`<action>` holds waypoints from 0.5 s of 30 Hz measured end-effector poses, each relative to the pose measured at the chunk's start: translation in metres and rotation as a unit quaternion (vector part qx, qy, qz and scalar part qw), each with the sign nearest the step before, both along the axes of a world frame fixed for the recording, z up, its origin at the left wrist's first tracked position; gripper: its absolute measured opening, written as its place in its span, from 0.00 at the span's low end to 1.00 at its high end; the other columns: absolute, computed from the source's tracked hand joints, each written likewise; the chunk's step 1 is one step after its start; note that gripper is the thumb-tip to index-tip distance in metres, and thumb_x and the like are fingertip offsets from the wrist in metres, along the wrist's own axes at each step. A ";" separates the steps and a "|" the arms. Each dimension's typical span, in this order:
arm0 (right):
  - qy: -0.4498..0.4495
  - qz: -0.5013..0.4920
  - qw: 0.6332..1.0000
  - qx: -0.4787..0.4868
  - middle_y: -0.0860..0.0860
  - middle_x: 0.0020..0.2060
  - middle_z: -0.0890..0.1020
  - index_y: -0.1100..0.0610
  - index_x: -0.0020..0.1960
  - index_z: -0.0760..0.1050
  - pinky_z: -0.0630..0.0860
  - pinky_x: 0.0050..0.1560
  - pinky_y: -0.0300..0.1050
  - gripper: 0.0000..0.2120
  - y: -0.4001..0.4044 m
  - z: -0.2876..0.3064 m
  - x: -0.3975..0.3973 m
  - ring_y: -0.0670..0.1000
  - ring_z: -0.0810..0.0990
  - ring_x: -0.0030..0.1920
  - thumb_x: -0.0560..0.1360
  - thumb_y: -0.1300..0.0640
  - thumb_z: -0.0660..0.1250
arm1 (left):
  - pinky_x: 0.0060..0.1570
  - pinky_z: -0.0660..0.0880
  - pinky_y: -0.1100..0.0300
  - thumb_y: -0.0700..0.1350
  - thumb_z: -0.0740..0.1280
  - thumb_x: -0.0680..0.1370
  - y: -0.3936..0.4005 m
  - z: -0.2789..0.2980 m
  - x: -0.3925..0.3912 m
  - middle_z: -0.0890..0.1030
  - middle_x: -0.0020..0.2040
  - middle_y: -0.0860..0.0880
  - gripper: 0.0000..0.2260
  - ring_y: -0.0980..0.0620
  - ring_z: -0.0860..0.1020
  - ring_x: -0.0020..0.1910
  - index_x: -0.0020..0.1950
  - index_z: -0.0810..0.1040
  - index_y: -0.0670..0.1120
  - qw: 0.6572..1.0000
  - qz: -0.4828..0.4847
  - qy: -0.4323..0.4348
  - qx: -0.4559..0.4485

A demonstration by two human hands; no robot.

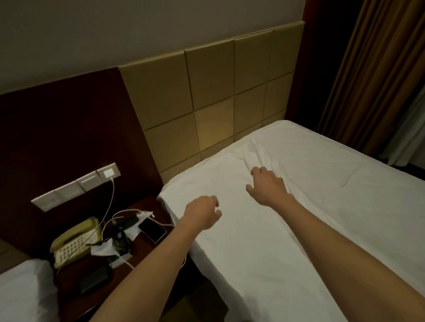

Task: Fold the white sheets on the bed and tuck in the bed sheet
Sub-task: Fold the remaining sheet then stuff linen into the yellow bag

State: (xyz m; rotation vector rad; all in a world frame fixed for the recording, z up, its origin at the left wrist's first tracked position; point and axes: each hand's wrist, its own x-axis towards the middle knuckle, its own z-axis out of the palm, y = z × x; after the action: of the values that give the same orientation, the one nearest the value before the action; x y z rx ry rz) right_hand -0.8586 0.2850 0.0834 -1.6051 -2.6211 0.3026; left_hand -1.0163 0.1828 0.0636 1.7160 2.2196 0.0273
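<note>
Both hands — left (202,213) loosely curled, right (266,186) spread — over white sheet (327,203); fingertip contact unclear.

Both my hands out over the white bed sheet (302,214).
My right hand (266,186) lies spread by a wrinkle near the headboard (209,99); my left hand (203,213) hovers loosely curled (holding nothing) at the edge.

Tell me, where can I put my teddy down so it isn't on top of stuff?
The bed sheet is bare between the right hand and the curtain-side edge, and along the near edge below the left hand. The nightstand is crowded: telephone, phone, cables.
</note>
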 end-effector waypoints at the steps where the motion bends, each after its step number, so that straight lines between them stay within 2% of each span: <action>1: 0.002 -0.005 1.000 0.010 0.55 0.62 0.71 0.59 0.67 0.64 0.69 0.57 0.55 0.20 0.019 0.006 -0.016 0.58 0.70 0.61 0.79 0.49 0.57 | 0.53 0.72 0.55 0.51 0.60 0.80 0.015 -0.006 -0.016 0.78 0.61 0.48 0.16 0.48 0.76 0.57 0.66 0.72 0.47 1.000 -0.008 0.003 -0.012; 6: -0.015 -0.065 0.998 0.003 0.55 0.62 0.71 0.58 0.67 0.63 0.69 0.56 0.53 0.20 0.081 -0.022 -0.070 0.57 0.71 0.61 0.79 0.49 0.57 | 0.53 0.72 0.56 0.50 0.59 0.80 0.113 -0.021 -0.089 0.77 0.62 0.48 0.17 0.47 0.76 0.58 0.67 0.71 0.47 0.998 -0.059 0.001 -0.024; 11: -0.074 -0.124 0.980 -0.138 0.55 0.65 0.68 0.58 0.69 0.61 0.67 0.61 0.54 0.22 0.095 -0.089 -0.095 0.57 0.69 0.65 0.80 0.48 0.57 | 0.54 0.74 0.53 0.50 0.60 0.79 0.217 -0.004 -0.129 0.78 0.61 0.47 0.16 0.46 0.77 0.57 0.65 0.73 0.47 0.992 -0.125 -0.002 0.006; 15: -0.082 -0.151 0.971 -0.168 0.55 0.65 0.68 0.58 0.70 0.61 0.67 0.61 0.54 0.22 0.140 -0.109 -0.106 0.57 0.69 0.64 0.80 0.48 0.57 | 0.52 0.74 0.53 0.50 0.59 0.80 0.296 0.004 -0.141 0.79 0.60 0.48 0.16 0.47 0.77 0.56 0.65 0.72 0.47 0.988 -0.153 0.002 0.029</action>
State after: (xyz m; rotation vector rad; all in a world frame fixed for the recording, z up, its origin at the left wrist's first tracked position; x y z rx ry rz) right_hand -0.9646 0.4248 -0.0255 -2.1921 -2.4832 0.6484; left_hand -1.1570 0.4791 0.0678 2.0718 1.9506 0.0159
